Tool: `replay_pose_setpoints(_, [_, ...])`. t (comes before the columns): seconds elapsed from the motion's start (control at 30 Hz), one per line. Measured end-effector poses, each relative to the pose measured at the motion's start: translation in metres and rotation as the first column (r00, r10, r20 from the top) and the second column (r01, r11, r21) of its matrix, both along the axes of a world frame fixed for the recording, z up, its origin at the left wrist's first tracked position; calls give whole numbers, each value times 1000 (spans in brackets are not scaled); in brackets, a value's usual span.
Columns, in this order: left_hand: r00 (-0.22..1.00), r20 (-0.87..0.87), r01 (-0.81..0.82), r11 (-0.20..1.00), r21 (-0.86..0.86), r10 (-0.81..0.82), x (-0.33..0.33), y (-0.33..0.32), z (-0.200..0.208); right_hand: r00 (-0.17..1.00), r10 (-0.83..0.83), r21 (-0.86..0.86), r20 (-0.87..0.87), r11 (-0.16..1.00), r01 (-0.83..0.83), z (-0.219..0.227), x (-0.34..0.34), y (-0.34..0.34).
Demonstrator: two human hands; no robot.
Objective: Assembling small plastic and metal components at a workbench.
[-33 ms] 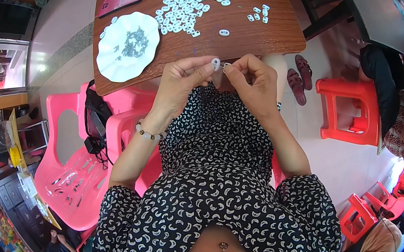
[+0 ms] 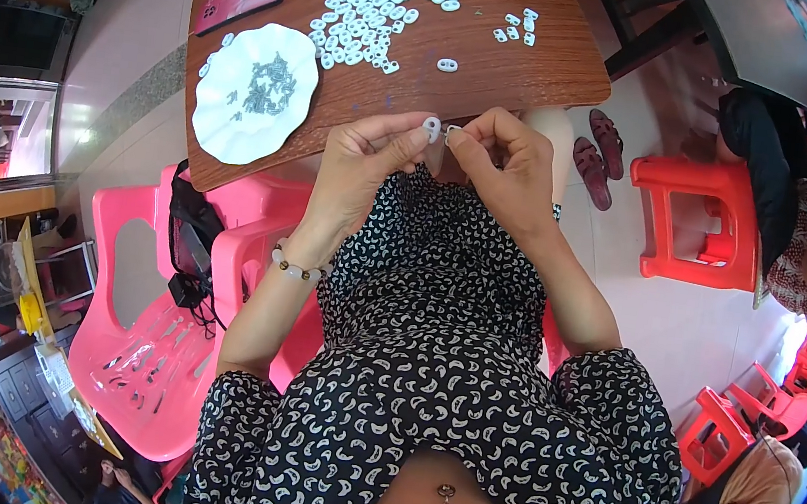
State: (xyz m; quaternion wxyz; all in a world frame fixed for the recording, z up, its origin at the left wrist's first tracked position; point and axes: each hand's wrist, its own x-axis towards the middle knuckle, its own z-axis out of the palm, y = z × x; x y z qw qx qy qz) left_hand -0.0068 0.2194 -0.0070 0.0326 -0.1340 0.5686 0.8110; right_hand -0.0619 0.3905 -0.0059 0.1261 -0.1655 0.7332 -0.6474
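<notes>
Between thumb and forefinger, my left hand pinches a small white oval plastic piece with holes. Close beside it, my right hand is closed in a pinch on something tiny and pale, too small to name. Both hands are raised just off the near edge of the brown wooden table. Beyond them lies a single white oval piece. A large heap of similar pieces spreads farther back. To the left, a white wavy-edged plate bears a pile of tiny grey metal-looking parts.
A pink phone lies behind the plate. Several white pieces form a small group at the right. Pink chairs stand at my left, one with a black bag. Sandals and a red stool are on the right; people sit beyond.
</notes>
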Motion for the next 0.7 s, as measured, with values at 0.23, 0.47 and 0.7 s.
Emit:
replay_pose_setpoints(0.23, [998, -58, 32, 999, -35, -34, 1, 3, 6, 999, 53, -12, 13, 999, -53, 3, -1, 1])
replay_pose_setpoints(0.47, [990, 4, 137, 975, 177, -140, -1, -11, 14, 972, 210, -188, 105, 964, -188, 8, -6, 5])
replay_pose_setpoints(0.7, [957, 33, 282, 948, 144, -290, -6, -23, 29, 922, 281, -144, -267, 934, -326, 9, -15, 7])
